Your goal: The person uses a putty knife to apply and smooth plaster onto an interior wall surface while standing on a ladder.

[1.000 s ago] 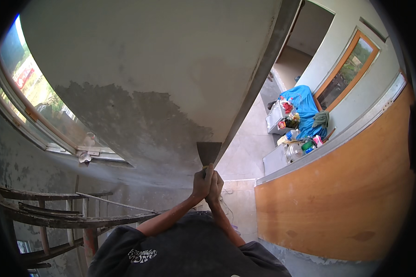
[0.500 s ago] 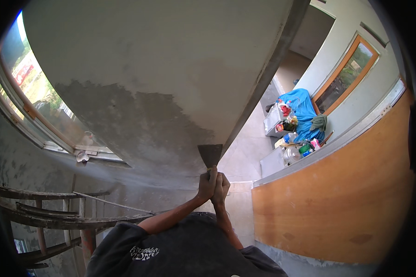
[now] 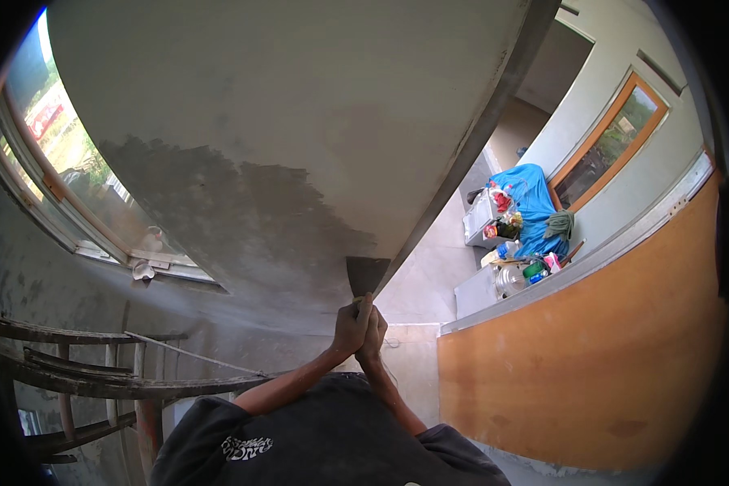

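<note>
Both of my hands are wrapped together around the handle of a scraper, and its grip is mostly hidden by my fingers. The scraper's wide dark blade (image 3: 366, 274) points away from me and lies against the wall (image 3: 316, 113), close to the wall's right edge. My left hand (image 3: 349, 328) is closed on the handle. Pressed against it, my right hand (image 3: 372, 335) is closed there too. Around and left of the blade the wall has a darker grey, ragged-edged patch (image 3: 243, 211); above that its surface is paler.
A wooden ladder (image 3: 97, 385) stands at my lower left, below a window frame (image 3: 97, 215). An orange-brown wooden panel (image 3: 575, 340) curves along the right. Beyond it, a blue sheet (image 3: 535, 198) lies beside boxes with bottles and bags. Hazy dust hangs near the wall's base.
My hands have shifted slightly left and down with the scraper's handle, while the blade stays near the wall's right edge. The view has shifted a little.
</note>
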A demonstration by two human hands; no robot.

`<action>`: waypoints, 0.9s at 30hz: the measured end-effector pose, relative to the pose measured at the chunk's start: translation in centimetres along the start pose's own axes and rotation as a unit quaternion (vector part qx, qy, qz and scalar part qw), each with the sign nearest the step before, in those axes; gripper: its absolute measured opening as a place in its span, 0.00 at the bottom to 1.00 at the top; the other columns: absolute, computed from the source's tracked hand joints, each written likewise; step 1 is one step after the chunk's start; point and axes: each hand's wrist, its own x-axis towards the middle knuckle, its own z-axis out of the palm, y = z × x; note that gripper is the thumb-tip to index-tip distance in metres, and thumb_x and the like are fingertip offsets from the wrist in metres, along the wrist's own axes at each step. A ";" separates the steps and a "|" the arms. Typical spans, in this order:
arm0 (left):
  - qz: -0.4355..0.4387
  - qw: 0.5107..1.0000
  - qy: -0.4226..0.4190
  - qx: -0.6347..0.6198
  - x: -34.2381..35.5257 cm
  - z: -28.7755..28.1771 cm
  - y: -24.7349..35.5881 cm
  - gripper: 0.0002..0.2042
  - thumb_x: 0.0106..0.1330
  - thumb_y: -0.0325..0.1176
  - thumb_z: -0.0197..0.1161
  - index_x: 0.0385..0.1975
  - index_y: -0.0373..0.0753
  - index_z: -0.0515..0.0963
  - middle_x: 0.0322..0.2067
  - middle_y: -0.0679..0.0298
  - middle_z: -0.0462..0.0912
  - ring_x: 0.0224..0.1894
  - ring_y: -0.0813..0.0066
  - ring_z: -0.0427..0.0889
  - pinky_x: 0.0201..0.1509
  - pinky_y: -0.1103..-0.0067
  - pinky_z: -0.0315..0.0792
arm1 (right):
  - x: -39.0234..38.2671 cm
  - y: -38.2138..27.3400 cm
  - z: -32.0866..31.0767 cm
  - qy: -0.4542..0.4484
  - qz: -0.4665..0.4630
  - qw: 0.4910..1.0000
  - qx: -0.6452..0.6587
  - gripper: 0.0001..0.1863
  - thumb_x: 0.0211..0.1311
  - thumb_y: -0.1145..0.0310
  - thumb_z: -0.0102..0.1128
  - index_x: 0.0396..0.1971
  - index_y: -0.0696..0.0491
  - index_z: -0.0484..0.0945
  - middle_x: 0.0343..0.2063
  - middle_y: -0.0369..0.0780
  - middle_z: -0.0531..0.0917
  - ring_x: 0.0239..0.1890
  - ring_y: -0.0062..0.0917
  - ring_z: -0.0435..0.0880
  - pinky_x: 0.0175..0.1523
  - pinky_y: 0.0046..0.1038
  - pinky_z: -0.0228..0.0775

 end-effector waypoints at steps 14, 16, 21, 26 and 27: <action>-0.028 0.997 0.005 0.066 0.4 -3.2 0.9 0.22 0.65 0.48 0.54 0.23 0.32 0.77 0.16 0.55 0.77 0.20 0.69 0.76 0.27 0.72 0.68 | -0.4 1.2 2.5 -0.046 0.099 0.988 0.113 0.20 0.69 0.59 0.39 0.29 0.60 0.75 0.22 0.36 0.77 0.28 0.19 0.74 0.34 0.22 0.67; -0.012 0.999 -0.004 0.044 0.4 -2.8 1.0 0.21 0.65 0.47 0.54 0.23 0.32 0.76 0.15 0.56 0.76 0.19 0.73 0.73 0.27 0.73 0.67 | -0.3 1.6 2.3 -0.035 0.097 0.990 0.101 0.20 0.69 0.59 0.40 0.29 0.61 0.75 0.22 0.36 0.77 0.28 0.19 0.74 0.34 0.22 0.67; -0.002 1.000 -0.012 -0.006 0.2 -1.2 0.9 0.22 0.67 0.45 0.52 0.21 0.31 0.74 0.14 0.59 0.73 0.20 0.80 0.69 0.25 0.75 0.65 | -0.1 -0.1 1.3 0.032 -0.007 0.999 -0.010 0.20 0.69 0.60 0.40 0.28 0.60 0.76 0.21 0.36 0.77 0.26 0.18 0.73 0.32 0.23 0.66; 0.003 0.999 -0.018 -0.032 0.0 0.4 -0.1 0.24 0.69 0.46 0.47 0.20 0.30 0.71 0.13 0.62 0.72 0.21 0.82 0.68 0.23 0.75 0.63 | 0.1 -1.5 0.0 0.052 -0.039 0.996 -0.057 0.20 0.68 0.63 0.42 0.25 0.61 0.76 0.19 0.35 0.76 0.25 0.16 0.72 0.31 0.23 0.65; 0.003 0.999 -0.020 -0.034 0.1 0.7 -0.3 0.24 0.69 0.46 0.47 0.20 0.30 0.71 0.13 0.62 0.72 0.21 0.82 0.68 0.23 0.75 0.63 | 0.1 -1.7 -0.2 0.061 -0.043 0.996 -0.057 0.20 0.68 0.63 0.42 0.24 0.61 0.76 0.18 0.35 0.76 0.24 0.16 0.71 0.30 0.23 0.64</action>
